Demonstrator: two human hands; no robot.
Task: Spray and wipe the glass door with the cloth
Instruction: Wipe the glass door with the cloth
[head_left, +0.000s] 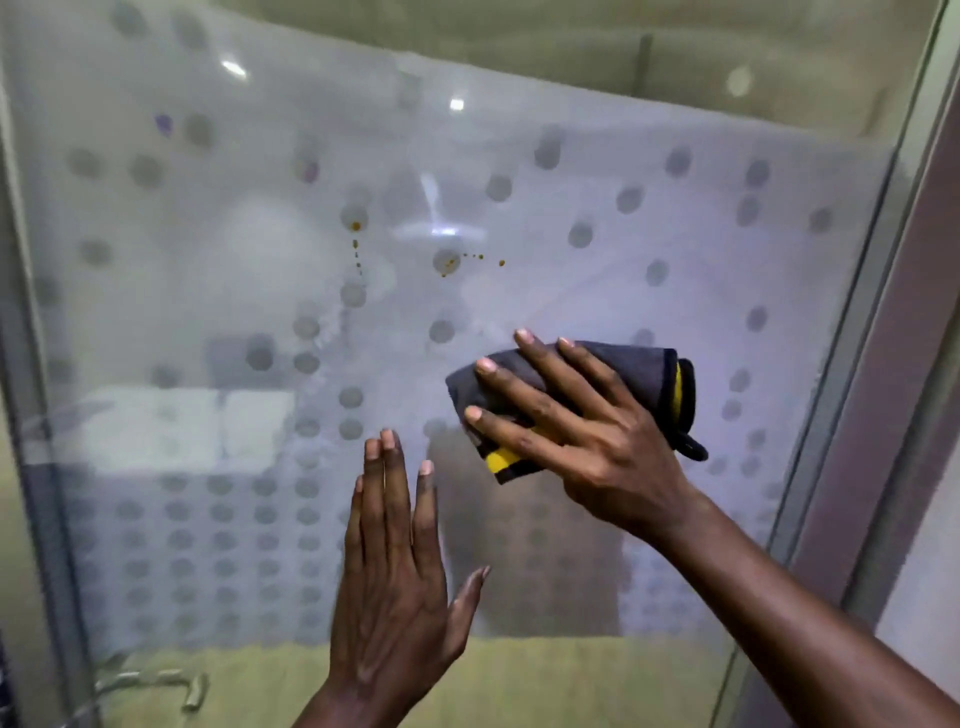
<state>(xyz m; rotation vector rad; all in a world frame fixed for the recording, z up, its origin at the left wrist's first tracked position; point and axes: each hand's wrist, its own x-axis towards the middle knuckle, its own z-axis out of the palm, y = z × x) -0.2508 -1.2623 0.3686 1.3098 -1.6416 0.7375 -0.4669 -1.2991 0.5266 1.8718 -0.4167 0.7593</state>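
Observation:
A frosted glass door (208, 291) with a pattern of grey dots fills the view. Brown-orange drips and specks (356, 249) mark the glass near the upper middle, with more specks (457, 261) to their right. My right hand (576, 426) lies flat with fingers spread, pressing a folded dark grey cloth with yellow trim (649, 376) against the glass, below and right of the stains. My left hand (395, 571) rests flat on the glass lower down, fingers together and pointing up, holding nothing. No spray bottle is in view.
A metal door frame (852, 415) runs down the right side, with a wall beyond it. Another frame edge (36, 467) stands at the left. A blurred metal fitting (192, 688) shows through the clear lower strip of glass.

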